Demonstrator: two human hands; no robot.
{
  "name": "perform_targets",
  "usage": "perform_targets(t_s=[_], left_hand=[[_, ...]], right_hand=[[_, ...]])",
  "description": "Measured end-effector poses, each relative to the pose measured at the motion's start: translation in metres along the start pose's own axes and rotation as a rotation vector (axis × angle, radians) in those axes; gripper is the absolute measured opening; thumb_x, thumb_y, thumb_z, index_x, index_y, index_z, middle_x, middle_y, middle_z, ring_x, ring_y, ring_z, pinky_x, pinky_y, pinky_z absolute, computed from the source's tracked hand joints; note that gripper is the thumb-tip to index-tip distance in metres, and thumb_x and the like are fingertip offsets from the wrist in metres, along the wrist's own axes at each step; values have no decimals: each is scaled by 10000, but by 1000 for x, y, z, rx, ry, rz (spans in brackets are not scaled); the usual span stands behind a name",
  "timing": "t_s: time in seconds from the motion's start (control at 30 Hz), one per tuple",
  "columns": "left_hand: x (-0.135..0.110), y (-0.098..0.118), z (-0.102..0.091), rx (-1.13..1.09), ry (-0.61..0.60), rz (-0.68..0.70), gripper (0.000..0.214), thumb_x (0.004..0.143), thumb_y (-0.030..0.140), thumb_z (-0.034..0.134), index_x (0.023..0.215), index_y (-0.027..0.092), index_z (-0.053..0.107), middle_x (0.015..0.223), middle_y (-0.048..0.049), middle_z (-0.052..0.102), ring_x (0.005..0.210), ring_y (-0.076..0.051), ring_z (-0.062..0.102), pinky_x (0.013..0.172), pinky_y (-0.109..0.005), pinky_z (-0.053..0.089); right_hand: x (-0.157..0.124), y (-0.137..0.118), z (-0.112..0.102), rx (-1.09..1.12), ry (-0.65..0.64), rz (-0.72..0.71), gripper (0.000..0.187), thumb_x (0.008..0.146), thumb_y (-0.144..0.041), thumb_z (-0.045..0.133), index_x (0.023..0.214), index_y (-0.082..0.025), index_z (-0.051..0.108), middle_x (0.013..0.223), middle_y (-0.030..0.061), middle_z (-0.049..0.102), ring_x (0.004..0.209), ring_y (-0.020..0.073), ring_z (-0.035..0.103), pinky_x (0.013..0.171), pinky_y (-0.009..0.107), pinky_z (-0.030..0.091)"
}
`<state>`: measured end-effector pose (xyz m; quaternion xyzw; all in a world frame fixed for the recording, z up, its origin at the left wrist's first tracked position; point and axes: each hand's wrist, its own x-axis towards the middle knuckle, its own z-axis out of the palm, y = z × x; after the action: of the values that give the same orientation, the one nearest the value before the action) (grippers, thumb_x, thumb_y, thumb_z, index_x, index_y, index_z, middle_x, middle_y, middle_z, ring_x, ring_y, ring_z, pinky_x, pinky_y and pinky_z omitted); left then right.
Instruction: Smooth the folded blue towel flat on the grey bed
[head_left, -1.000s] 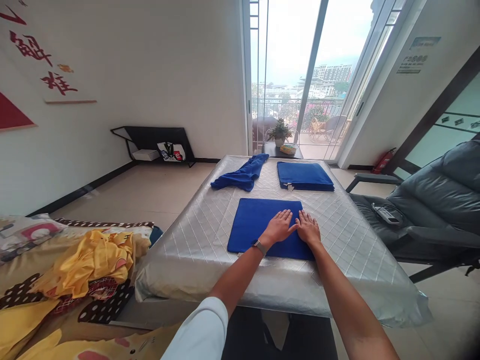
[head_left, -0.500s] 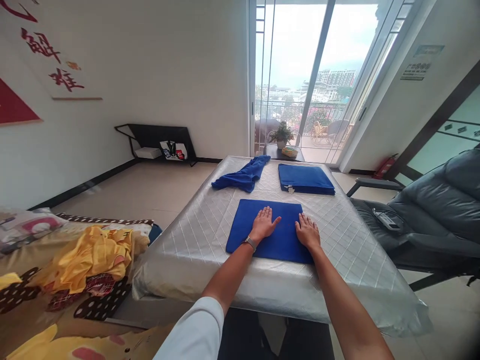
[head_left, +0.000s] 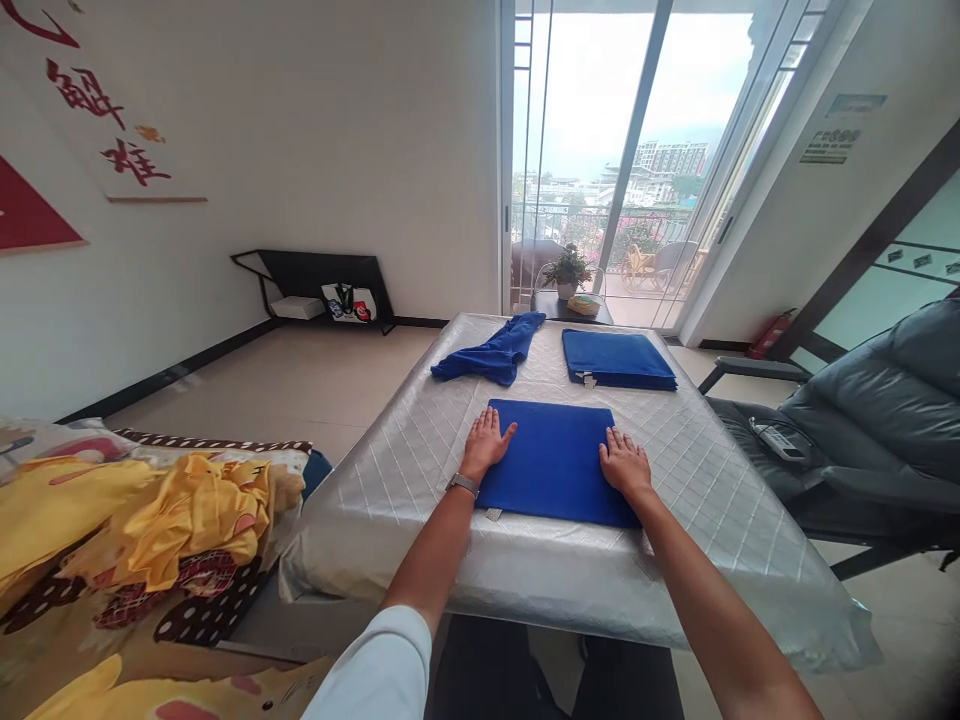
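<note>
A folded blue towel [head_left: 555, 462] lies flat near the front of a table with a silver quilted cover [head_left: 697, 480]. My left hand [head_left: 486, 441] rests flat on the towel's left edge, fingers spread, a watch on its wrist. My right hand [head_left: 624, 463] lies flat on the towel's right part, fingers stretched out. Farther back, a crumpled blue towel [head_left: 491, 352] lies at the left. A neatly folded blue towel stack [head_left: 616, 358] sits at the right.
A dark grey recliner [head_left: 862, 420] with a remote on its seat stands right of the table. Yellow and patterned bedding [head_left: 150, 520] is piled at the left. Glass balcony doors [head_left: 600, 160], a potted plant [head_left: 568, 270] and a black shelf [head_left: 322, 285] are beyond.
My left hand slid leftward across the towel from beside my right hand to the towel's left edge. My right hand stayed near the right side.
</note>
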<state>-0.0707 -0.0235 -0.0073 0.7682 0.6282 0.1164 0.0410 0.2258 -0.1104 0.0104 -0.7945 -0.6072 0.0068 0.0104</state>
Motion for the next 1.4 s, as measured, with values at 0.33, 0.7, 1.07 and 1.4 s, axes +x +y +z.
perform_targets(t_s=[0.33,0.7,1.07,1.4], left_hand=[[2,0,3,-16,28,-5,847,998,627,82,1519,3,317,1594,-200,289,1490,-261,257,1222,-388,179],[7,-1,5,0,1,-18,847,997,637,93,1518,10,322,1591,-211,290,1482,-284,273,1213,-407,201],[2,0,-1,52,64,-23,774,1024,579,205,1498,-16,347,1565,-221,347,1470,-280,305,1211,-402,218],[-10,86,-9,-57,209,448,573,1022,497,361,1430,119,499,1510,-137,475,1435,-250,377,1191,-392,301]], right_hand=[[44,-6,-13,-11,-30,-85,643,1013,-426,161,1577,-131,257,1648,40,219,1518,222,148,1221,420,119],[61,3,9,120,-14,-73,687,1008,-479,133,1593,-123,188,1655,35,183,1521,199,138,1231,388,97],[62,1,9,139,-19,-57,684,1004,-476,155,1591,-128,200,1658,29,176,1519,189,140,1231,382,88],[61,0,10,180,10,-40,676,999,-464,200,1588,-135,216,1654,26,190,1515,192,163,1227,372,90]])
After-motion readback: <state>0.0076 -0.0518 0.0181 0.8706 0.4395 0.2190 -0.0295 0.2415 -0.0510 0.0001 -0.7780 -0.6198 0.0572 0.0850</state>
